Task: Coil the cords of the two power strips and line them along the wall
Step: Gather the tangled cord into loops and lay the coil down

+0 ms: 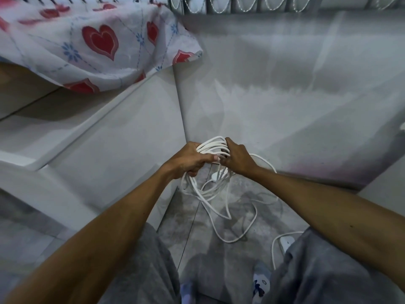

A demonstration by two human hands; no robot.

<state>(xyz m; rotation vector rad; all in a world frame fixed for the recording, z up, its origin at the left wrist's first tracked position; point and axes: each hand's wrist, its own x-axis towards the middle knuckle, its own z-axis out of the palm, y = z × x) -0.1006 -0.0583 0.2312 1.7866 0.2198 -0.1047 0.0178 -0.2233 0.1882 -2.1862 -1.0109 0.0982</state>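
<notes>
A white power cord (213,145) is gathered into several loops held up in front of the wall corner. My left hand (189,160) grips one side of the bundle, and my right hand (237,159) grips the other, fingers curled over the loops. The cord's white plug (219,174) hangs just below my hands. More loose cord (241,220) trails down onto the grey floor. A white power strip (287,243) lies on the floor at the lower right, partly hidden behind my right knee.
Grey walls (285,95) meet in a corner right behind the cord. A white shelf unit (65,139) stands at the left with a heart-patterned cloth (98,42) draped over it. My grey trouser legs fill the bottom of the view.
</notes>
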